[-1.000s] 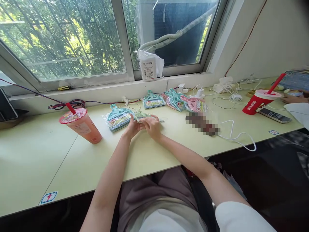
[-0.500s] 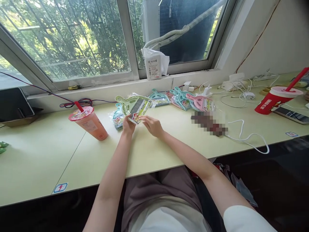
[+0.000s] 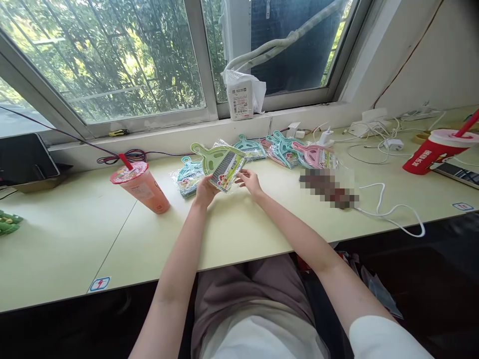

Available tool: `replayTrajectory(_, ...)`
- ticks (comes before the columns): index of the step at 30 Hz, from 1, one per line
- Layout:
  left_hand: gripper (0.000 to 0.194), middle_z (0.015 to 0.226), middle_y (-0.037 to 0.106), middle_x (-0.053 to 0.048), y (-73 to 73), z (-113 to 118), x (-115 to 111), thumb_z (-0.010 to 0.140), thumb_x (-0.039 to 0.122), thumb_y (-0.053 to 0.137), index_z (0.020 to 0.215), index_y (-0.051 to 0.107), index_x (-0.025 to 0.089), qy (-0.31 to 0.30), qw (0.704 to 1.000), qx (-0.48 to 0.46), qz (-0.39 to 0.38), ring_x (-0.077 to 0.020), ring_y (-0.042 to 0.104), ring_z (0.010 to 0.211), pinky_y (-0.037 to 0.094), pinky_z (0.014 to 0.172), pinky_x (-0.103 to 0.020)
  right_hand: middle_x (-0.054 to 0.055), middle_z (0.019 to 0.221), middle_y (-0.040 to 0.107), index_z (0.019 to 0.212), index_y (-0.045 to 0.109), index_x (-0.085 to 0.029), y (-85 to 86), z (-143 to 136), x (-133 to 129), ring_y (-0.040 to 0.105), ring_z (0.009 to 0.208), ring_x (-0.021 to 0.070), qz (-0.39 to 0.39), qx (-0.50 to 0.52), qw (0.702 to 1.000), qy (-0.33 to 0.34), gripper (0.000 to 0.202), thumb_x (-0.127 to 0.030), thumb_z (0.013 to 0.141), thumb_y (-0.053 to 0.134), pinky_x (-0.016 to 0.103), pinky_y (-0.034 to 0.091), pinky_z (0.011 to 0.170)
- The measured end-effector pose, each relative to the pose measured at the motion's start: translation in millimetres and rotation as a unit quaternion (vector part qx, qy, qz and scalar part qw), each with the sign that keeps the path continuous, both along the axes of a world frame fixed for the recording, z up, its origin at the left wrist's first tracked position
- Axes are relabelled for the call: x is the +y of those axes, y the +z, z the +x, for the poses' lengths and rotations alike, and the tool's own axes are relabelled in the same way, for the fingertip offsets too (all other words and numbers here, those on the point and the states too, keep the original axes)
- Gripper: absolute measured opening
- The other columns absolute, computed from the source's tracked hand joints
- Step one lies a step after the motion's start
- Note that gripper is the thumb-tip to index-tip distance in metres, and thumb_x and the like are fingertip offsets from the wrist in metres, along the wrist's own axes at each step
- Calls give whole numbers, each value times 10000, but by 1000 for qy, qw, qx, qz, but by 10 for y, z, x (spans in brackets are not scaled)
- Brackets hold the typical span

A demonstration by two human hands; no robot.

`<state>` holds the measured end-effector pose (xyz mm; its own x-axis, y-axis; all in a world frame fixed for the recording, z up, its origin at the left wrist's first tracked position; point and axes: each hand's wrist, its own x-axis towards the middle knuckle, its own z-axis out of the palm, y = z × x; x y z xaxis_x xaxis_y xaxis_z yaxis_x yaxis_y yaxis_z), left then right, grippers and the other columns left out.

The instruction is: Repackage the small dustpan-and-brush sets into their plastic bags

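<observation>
A green mini dustpan and brush set (image 3: 220, 164) in clear wrapping is tilted above the table, its printed label facing up. My left hand (image 3: 207, 192) is closed around its lower left edge. At the lower right edge, the fingers of my right hand (image 3: 250, 182) pinch the wrapping. Just left of it on the table lies a wrapped blue dustpan set (image 3: 188, 177), stacked on others. Behind it is another blue dustpan set (image 3: 250, 148). To the right are a pile of blue dustpan sets (image 3: 282, 148) and a pink dustpan set (image 3: 312, 155).
A pink drink cup (image 3: 144, 192) with a red straw stands on the left. A red cup (image 3: 430, 152) is at the far right, near white cables (image 3: 389, 144). A blurred-out item (image 3: 329, 188) lies right of my hands. A paper box (image 3: 241, 102) stands on the sill.
The green dustpan set has turned its label more toward me and sits slightly further right. My right hand has shifted from the label's front to its right edge.
</observation>
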<state>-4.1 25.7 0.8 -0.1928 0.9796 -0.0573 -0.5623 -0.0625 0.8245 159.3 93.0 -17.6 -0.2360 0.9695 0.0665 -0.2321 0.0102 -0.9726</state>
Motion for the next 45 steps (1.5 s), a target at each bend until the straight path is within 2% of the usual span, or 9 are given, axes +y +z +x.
replayTrajectory(8, 372, 1081, 706, -101, -10, 17, 34, 933, 420, 470, 1185, 606, 182, -12, 999, 44, -7, -247, 664, 1023, 558, 853, -394, -33, 725, 650, 811, 568, -167, 57, 98, 101, 557, 553, 53, -39, -4, 999, -37, 115, -183, 771, 674, 153, 390, 489)
replayTrajectory(16, 469, 1119, 695, -87, -27, 50, 71, 930, 530, 450, 1259, 581, 224, 27, 998, 57, 17, -225, 648, 1053, 556, 877, -384, 13, 677, 696, 857, 611, -136, 96, 120, 137, 675, 624, 111, -107, 91, 989, 53, 99, -59, 810, 651, 237, 577, 709)
replayTrajectory(22, 473, 1155, 683, -83, -22, 6, 137, 933, 549, 427, 1261, 587, 248, 114, 991, 59, 26, -199, 655, 1031, 559, 786, -292, 32, 659, 708, 872, 612, -118, 204, 193, 132, 678, 585, 128, -93, 99, 990, 20, 126, -17, 796, 604, 254, 588, 666)
replayTrajectory(25, 476, 1153, 685, -83, -13, -131, 151, 979, 520, 301, 1271, 573, 262, 180, 983, 20, 11, -166, 675, 960, 550, 743, -267, 37, 657, 709, 876, 613, -116, 261, 251, 148, 674, 568, 138, -73, 86, 993, 21, 131, -27, 781, 602, 262, 584, 630)
replayTrajectory(28, 499, 1047, 712, -59, -10, -289, 127, 1004, 462, 175, 1289, 542, 281, 221, 975, -6, 5, -141, 693, 859, 546, 694, -259, 37, 646, 704, 873, 612, -121, 289, 311, 185, 671, 562, 144, -60, 75, 995, 15, 136, -41, 762, 618, 259, 575, 598)
replayTrajectory(30, 441, 836, 715, -32, -21, -363, 112, 994, 435, 251, 1187, 604, 253, 240, 970, 40, -23, -122, 669, 656, 503, 557, -209, 34, 645, 702, 860, 608, -126, 285, 353, 220, 668, 555, 144, -56, 79, 995, 3, 142, -43, 747, 628, 259, 575, 595)
replayTrajectory(33, 282, 459, 519, 31, -47, -399, 116, 931, 317, 429, 808, 647, 187, 264, 951, 142, -75, -83, 419, 330, 291, 346, -171, 31, 661, 707, 856, 604, -133, 263, 406, 269, 663, 549, 136, -60, 100, 993, -20, 144, -47, 742, 629, 264, 581, 610)
replayTrajectory(36, 275, 356, 357, 75, -50, -393, 131, 904, 277, 450, 656, 534, 192, 272, 946, 156, -80, -69, 277, 268, 189, 312, -177, 29, 689, 712, 847, 598, -141, 250, 438, 290, 670, 576, 128, -68, 124, 989, -47, 129, -52, 756, 620, 251, 583, 621)
replayTrajectory(45, 323, 626, 653, -20, 9, -485, 70, 919, 417, 478, 1043, 586, 139, 342, 934, 72, -69, -73, 595, 489, 469, 507, -146, -1, 700, 698, 822, 586, -164, 178, 464, 346, 675, 629, 111, -103, 186, 971, -108, 148, -43, 751, 634, 238, 603, 692)
